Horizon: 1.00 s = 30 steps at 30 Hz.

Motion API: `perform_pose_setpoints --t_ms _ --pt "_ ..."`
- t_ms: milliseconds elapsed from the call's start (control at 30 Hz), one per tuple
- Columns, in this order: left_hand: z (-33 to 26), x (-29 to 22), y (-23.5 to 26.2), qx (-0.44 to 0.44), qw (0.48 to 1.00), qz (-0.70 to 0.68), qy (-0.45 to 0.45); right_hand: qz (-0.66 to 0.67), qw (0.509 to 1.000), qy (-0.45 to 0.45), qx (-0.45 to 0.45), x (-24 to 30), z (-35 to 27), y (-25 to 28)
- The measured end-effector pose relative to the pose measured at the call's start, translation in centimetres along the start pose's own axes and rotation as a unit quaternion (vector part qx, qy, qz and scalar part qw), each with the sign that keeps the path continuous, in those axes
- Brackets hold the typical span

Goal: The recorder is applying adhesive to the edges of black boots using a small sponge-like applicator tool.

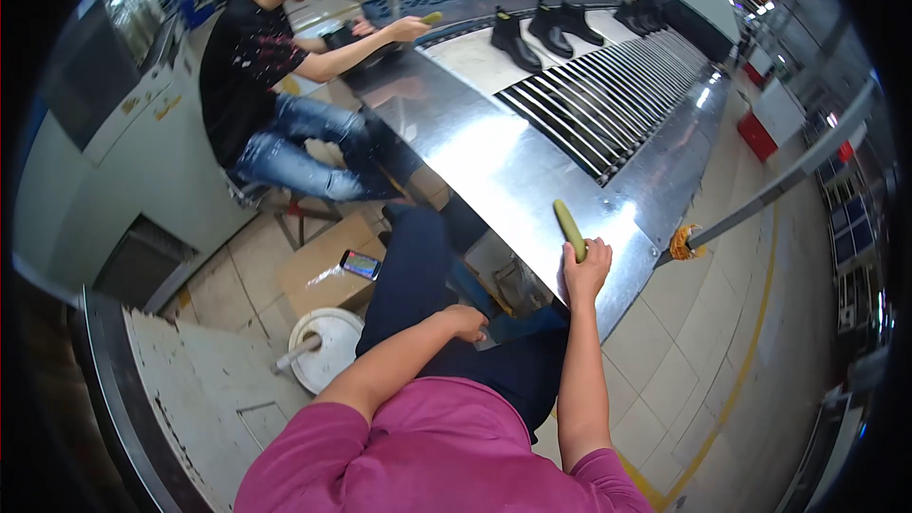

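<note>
My right hand (587, 269) is closed around the lower end of a smooth, olive-green stick (568, 230) with a rounded tip. Hand and stick are at the near end of a shiny metal table (456, 133), with the stick pointing away from me. What the stick is made of, I cannot make out. In my lap rests my left hand (464, 323), its fingers loosely bent and partly hidden, with nothing visible in them. Black ankle boots (516, 41) stand on the pale surface beyond the metal.
A roller conveyor (608, 100) runs toward a grey machine housing (686, 0). At the far left of the table sits a co-worker (266, 66), holding a similar green stick (431, 18). A phone (360, 265) lies on a cardboard box (318, 266), near a white bucket (332, 347).
</note>
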<state>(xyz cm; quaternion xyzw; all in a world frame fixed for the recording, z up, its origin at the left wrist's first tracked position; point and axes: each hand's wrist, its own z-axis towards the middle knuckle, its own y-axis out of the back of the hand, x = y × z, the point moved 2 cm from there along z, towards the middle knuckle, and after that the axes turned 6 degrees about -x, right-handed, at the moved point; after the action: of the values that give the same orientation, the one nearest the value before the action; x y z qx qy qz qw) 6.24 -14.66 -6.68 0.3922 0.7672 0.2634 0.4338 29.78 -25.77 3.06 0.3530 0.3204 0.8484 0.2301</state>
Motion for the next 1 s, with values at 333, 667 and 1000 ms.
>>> perform_pose_setpoints --t_ms 333,667,1000 --pt "1.3 2.8 1.4 -0.046 0.995 -0.074 0.041 0.061 0.997 0.018 -0.046 -0.5 0.0 0.5" --pt "1.8 2.2 0.7 -0.031 0.991 -0.123 0.035 0.258 0.943 -0.206 -0.039 0.5 0.4 2.6" --pt "3.6 1.3 2.5 -0.039 0.984 -0.172 0.005 0.471 0.828 -0.289 -0.100 -0.8 0.4 2.7"
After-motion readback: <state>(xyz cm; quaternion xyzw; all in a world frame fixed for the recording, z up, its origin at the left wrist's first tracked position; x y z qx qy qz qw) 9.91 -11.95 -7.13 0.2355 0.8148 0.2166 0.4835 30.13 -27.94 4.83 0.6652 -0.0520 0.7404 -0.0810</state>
